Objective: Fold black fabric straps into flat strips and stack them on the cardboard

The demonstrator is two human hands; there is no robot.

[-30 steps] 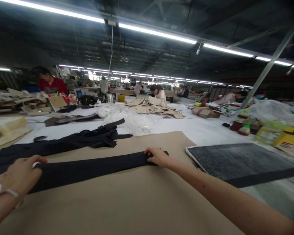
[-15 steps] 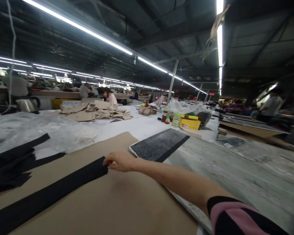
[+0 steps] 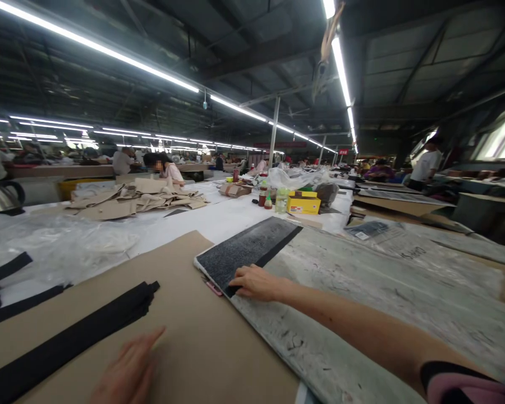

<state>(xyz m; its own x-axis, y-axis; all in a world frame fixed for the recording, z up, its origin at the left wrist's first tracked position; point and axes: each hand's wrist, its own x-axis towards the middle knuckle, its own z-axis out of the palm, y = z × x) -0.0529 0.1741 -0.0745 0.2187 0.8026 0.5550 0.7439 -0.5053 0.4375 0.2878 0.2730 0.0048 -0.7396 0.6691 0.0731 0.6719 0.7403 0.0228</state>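
My right hand (image 3: 255,282) is over the left edge of a pale, stained board (image 3: 320,297). Its bent fingers pinch at the near end of a narrow black strip (image 3: 280,247). That strip runs along the side of a dark grey felt-like panel (image 3: 248,241) lying on the board. Lower down, my left hand (image 3: 128,367), blurred, hovers above brown paper (image 3: 202,348) with the index finger stretched out and nothing visible in it. Left of it lies a stack of long black fabric strips (image 3: 76,336), its far ends slightly fanned.
More black fabric (image 3: 8,297) and crumpled clear plastic (image 3: 79,235) lie at the left. Farther back are a heap of beige cut pieces (image 3: 138,196), a yellow box (image 3: 303,203) and small bottles (image 3: 266,199). A plastic bag (image 3: 404,241) lies on the right. Several people work in the distance.
My right hand has left the black strip stack and moved right onto the board's black strip. My left hand has come into view at the bottom. The view has turned right.
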